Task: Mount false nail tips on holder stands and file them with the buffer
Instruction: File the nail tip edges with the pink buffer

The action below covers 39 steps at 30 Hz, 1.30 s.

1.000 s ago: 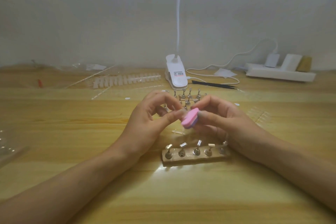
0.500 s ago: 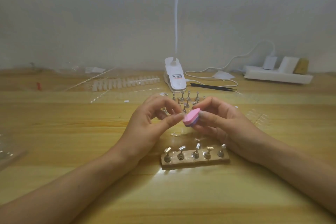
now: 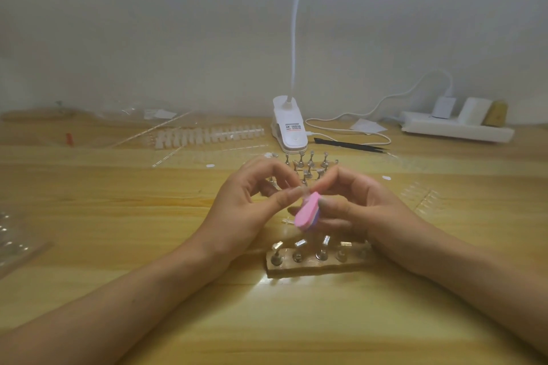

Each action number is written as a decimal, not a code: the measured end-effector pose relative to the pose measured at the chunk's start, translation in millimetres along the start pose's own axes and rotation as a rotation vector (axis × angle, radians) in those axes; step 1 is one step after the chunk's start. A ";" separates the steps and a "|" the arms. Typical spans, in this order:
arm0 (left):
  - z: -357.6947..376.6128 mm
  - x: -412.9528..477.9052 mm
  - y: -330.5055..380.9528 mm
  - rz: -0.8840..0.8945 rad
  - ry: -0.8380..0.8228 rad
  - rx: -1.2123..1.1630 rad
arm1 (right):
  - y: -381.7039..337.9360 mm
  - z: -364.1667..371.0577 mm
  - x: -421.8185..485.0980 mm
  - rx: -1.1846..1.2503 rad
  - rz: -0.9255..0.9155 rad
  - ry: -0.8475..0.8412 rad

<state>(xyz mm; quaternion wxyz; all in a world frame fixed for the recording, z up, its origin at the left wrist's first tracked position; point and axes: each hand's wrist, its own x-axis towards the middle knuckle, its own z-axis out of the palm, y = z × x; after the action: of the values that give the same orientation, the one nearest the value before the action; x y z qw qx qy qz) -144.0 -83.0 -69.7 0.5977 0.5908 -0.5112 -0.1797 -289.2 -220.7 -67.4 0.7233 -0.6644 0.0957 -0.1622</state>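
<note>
Buffer, pink on its face with a purple layer beneath, is gripped by the right hand between the thumb and curled fingers. It is held above the wooden surface, just over the holder block.

Half a second ago it was held nearly flat between the hands. It is now tipped steeply, with its lower end dropped toward the row of stands and its upper end kept at the fingertips of the left hand. The left thumb and forefinger are closed narrowly in a pinch against that upper end. A pale nail tip is faintly made out between them, touching the buffer; its shape cannot be told.

The right hand is seen slightly lower than before. The rightmost stand on the block, plainly seen earlier, is now partly hidden by the right wrist. The other four stands are upright in the block, each with a small pale piece on top.

Nothing else has been shifted. Loose stands are grouped behind the hands, with the white clip lamp behind them. Black tweezers lie to the lamp's right, a rack of spare tips to its left, and a white power strip by the wall.
</note>
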 end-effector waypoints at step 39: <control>1.8 -1.1 -0.8 0.048 0.027 0.057 | 0.1 -2.7 -0.6 0.085 -0.028 0.129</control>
<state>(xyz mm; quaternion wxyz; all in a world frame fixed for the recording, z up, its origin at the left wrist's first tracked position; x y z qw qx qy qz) -145.6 -83.3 -71.3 0.5916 0.5977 -0.5220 -0.1428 -290.6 -223.0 -67.8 0.7408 -0.6225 0.1256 -0.2189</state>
